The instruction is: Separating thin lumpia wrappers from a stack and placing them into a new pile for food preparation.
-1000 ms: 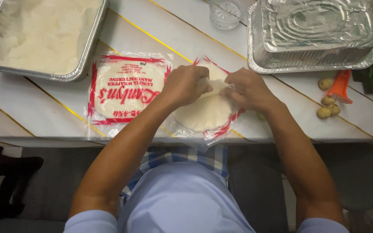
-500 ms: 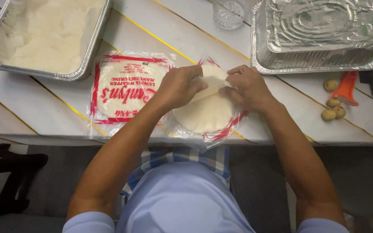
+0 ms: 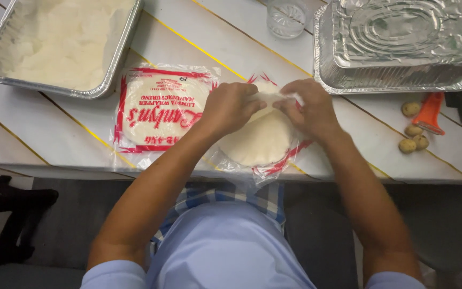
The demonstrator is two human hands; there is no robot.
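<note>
White, paper-thin wrapper sheets lie in a round stack on an opened clear plastic packet with red trim, close to the near edge of a pale bench lined with yellow diagonal stripes. Both hands work at the far rim of that stack: the left hand and the right hand each pinch the edge of the top sheet between fingertips, lifting a small flap where they meet. The sheet looks only partly peeled, most of it still flat on the pile beneath, so the separating appears to have barely begun.

Just left of the open stack sits a second packet of wrappers, sealed and red-printed, apparently untouched. At the far left corner a foil tray holds a pale, soft white filling. On the far right, two empty foil trays are nested upside down, and a small clear glass stands between the trays at the far edge. A few small brownish lumps and an orange plastic tool rest near the right end. No rolled or filled wrappers are visible anywhere on the bench.
</note>
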